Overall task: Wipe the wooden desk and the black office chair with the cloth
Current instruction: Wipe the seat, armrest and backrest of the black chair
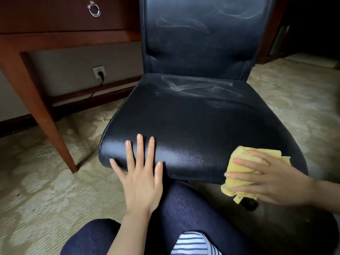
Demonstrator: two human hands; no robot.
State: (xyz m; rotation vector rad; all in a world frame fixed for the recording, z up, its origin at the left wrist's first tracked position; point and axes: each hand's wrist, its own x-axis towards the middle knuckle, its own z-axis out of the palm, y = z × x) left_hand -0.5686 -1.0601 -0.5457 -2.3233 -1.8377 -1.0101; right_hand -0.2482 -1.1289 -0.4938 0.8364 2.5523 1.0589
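While flat on the front of the black chair (193,122) seat, left hand (141,179), fingers straight, holding nothing. Right hand (272,179) pressing the yellow cloth (239,170) on the seat's front right edge. Dusty streaks further back. Wooden desk (36,41) close by on the left, plug (100,73) behind it. Knees right under the seat edge.

A pale patterned carpet (46,190) carries everything here — the desk (33,85) stands on it at the left, one tapered leg (60,142) planted near the chair (193,126), which sits just beside — seat facing me.
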